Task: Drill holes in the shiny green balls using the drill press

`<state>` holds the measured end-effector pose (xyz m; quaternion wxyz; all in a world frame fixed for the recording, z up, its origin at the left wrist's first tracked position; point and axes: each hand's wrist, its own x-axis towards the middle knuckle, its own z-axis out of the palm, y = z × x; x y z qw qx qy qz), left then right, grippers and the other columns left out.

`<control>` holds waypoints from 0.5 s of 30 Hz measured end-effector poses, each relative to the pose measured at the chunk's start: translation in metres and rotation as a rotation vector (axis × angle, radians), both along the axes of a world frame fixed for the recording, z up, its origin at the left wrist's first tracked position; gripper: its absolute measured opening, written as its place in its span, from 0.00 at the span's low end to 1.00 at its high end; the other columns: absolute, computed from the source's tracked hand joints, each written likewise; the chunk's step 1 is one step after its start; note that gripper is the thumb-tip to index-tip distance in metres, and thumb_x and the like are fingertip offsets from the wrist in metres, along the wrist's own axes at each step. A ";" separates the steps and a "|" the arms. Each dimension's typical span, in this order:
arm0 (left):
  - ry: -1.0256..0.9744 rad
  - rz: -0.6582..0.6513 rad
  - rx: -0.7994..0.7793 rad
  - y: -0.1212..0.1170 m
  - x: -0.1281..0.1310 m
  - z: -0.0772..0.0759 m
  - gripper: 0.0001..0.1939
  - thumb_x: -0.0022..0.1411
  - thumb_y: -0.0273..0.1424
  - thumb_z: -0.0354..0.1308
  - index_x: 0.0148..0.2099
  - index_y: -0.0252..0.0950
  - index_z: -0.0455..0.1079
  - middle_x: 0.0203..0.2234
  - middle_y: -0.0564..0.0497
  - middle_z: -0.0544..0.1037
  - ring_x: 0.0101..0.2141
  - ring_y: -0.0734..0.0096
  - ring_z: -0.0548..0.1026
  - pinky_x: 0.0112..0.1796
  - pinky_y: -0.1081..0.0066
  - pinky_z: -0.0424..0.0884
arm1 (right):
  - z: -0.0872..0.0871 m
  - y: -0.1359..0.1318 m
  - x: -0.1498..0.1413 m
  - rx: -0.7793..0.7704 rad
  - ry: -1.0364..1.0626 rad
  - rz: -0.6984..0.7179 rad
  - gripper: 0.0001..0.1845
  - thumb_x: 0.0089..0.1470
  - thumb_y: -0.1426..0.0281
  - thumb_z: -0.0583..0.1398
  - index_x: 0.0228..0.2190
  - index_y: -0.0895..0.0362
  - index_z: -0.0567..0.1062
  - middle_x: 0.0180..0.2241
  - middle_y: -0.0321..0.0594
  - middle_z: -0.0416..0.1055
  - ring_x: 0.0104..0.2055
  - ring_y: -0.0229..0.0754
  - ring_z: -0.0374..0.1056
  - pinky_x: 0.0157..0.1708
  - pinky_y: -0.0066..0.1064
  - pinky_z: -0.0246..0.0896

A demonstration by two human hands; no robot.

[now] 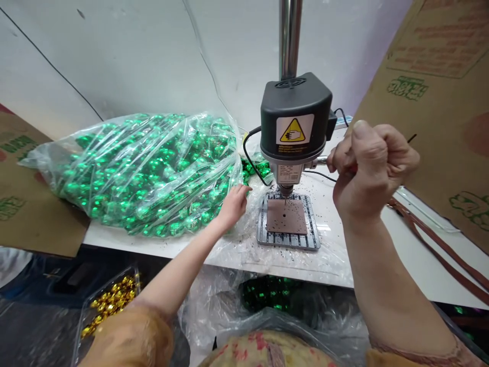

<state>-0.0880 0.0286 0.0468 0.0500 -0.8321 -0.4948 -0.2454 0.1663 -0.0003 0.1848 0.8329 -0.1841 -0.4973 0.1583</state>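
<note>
A small black bench drill (295, 120) stands on a white table (412, 265), its bit hanging over a brown pad (286, 216) on a slotted metal base (288, 239). My right hand (369, 165) is closed in a fist round the drill's side lever (320, 161). My left hand (233, 204) reaches to the open mouth of a big clear plastic bag of shiny green beads (141, 173), fingers partly curled at the bag's edge; I cannot see anything in them.
Cardboard sheets lean at the right (439, 102) and left (23, 193). A brown strap (431, 239) lies on the table's right side. Below the table edge sit a tray of gold beads (110, 300) and another bag with green beads (271, 295). Dark drill chips litter the table.
</note>
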 end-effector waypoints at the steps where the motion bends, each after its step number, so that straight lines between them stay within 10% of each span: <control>1: 0.114 0.091 -0.098 0.021 -0.003 0.004 0.22 0.63 0.15 0.51 0.54 0.37 0.74 0.47 0.41 0.79 0.48 0.56 0.76 0.50 0.57 0.73 | 0.000 0.000 0.000 -0.006 0.003 -0.004 0.25 0.61 0.67 0.63 0.17 0.53 0.60 0.15 0.28 0.49 0.17 0.32 0.52 0.21 0.33 0.45; 8: 0.193 0.159 -0.198 0.063 -0.004 0.005 0.21 0.61 0.21 0.62 0.56 0.39 0.76 0.50 0.38 0.76 0.56 0.43 0.70 0.55 0.49 0.67 | -0.002 0.001 0.002 -0.025 0.008 0.014 0.24 0.60 0.66 0.65 0.16 0.53 0.62 0.14 0.28 0.51 0.17 0.32 0.51 0.21 0.35 0.46; 15: -1.009 -0.028 -0.275 0.007 0.003 0.015 0.20 0.66 0.41 0.62 0.58 0.43 0.71 0.45 0.48 0.76 0.41 0.64 0.76 0.42 0.66 0.73 | -0.002 -0.001 0.002 -0.029 -0.014 0.008 0.25 0.61 0.65 0.64 0.17 0.53 0.61 0.15 0.29 0.51 0.18 0.33 0.51 0.22 0.36 0.46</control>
